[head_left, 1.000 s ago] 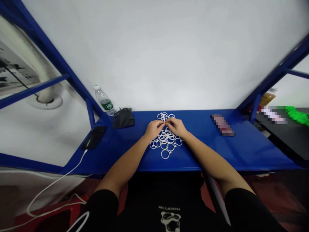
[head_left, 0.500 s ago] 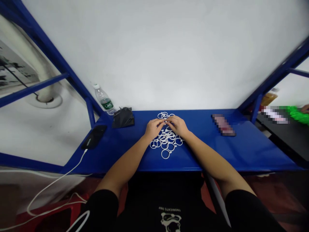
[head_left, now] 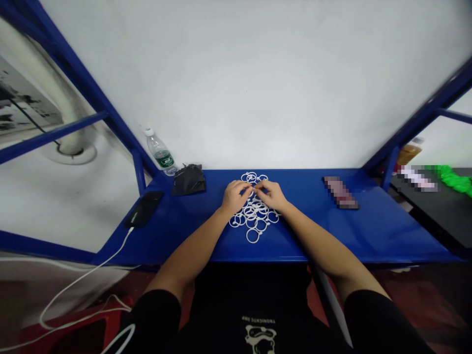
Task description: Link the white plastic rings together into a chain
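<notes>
My left hand (head_left: 236,195) and my right hand (head_left: 272,194) meet above the middle of the blue table, thumbs and forefingers pinched close together. Between the fingertips is a small white piece, apparently part of a white curtain ring (head_left: 252,190); the fingers hide most of it. Below and between my wrists lies a heap of white curtain rings (head_left: 252,236), overlapping, each with a small knob or eyelet on its rim. A smaller group of the same rings (head_left: 251,175) rests just beyond my fingertips, near the wall.
The blue table (head_left: 302,236) backs onto a white wall. To the left are a water bottle (head_left: 162,155), a crumpled black bag (head_left: 189,180) and a black power bank (head_left: 143,209) with a white cable. A blurred-out phone (head_left: 339,191) lies right. Blue frame posts flank both sides.
Both hands stay over the same spot, with the fingertips shifted slightly and the right fingers curled more. The heap looks unchanged. A person's hand at the far right edge has left view.
</notes>
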`<state>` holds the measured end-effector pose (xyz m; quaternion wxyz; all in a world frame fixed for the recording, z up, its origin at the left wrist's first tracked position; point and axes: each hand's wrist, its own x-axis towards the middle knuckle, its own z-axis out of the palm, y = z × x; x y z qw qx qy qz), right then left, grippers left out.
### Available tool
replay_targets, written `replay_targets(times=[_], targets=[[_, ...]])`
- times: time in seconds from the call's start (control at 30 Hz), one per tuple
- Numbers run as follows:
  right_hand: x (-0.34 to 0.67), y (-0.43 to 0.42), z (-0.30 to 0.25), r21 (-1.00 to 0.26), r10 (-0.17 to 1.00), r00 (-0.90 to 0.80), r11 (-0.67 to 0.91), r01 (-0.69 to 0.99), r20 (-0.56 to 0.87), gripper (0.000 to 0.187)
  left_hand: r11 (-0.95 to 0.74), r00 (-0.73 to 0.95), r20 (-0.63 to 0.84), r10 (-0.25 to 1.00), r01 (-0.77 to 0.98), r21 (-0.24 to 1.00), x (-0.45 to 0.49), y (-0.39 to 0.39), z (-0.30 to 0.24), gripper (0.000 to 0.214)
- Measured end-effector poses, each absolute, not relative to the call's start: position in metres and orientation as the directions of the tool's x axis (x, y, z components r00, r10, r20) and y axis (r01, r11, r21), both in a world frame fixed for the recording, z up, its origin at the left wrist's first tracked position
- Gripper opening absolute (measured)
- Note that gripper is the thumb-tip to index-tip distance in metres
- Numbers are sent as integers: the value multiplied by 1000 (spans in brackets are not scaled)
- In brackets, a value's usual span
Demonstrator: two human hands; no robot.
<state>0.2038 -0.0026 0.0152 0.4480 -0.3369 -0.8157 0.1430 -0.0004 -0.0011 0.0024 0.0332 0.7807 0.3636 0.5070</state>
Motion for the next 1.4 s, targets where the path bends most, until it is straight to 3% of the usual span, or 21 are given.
replay_targets(times=[0.1, 0.2, 0.33, 0.47, 0.77, 0.87, 1.03, 1.17, 1.23, 1.4], targets=[[204, 0, 12, -606, 727, -438, 684, 406, 529, 26, -693, 204, 736, 646, 561, 453, -2, 0, 4, 17], [210, 7, 9, -514, 729, -447, 683, 518, 518, 26, -632, 272, 617, 738, 598, 493, -3, 4, -1, 14], [226, 20, 6, -441, 825, -300, 522, 730, 479, 19, -598, 429, 417, 801, 611, 518, 0, 5, -8, 11], [237, 30, 2, -430, 904, -204, 366, 826, 377, 22, -599, 487, 353, 799, 584, 548, 3, 1, -7, 12], [229, 27, 0, -366, 923, -262, 356, 860, 282, 15, -590, 470, 362, 805, 573, 569, 4, -2, -2, 14], [229, 26, 1, -378, 912, -249, 367, 850, 327, 15, -589, 438, 396, 807, 549, 593, 3, 0, -4, 17], [223, 16, 10, -418, 697, -398, 694, 586, 597, 18, -503, 248, 437, 864, 443, 742, 1, 11, -14, 34], [210, 3, 16, -399, 573, -534, 818, 414, 621, 16, -472, 184, 435, 881, 360, 805, -1, 16, -18, 40], [206, 0, 15, -396, 586, -556, 809, 434, 589, 17, -509, 181, 476, 861, 347, 788, 0, 15, -18, 36], [208, 2, 10, -463, 723, -422, 681, 568, 546, 26, -650, 228, 614, 756, 379, 659, 1, 9, -11, 23]])
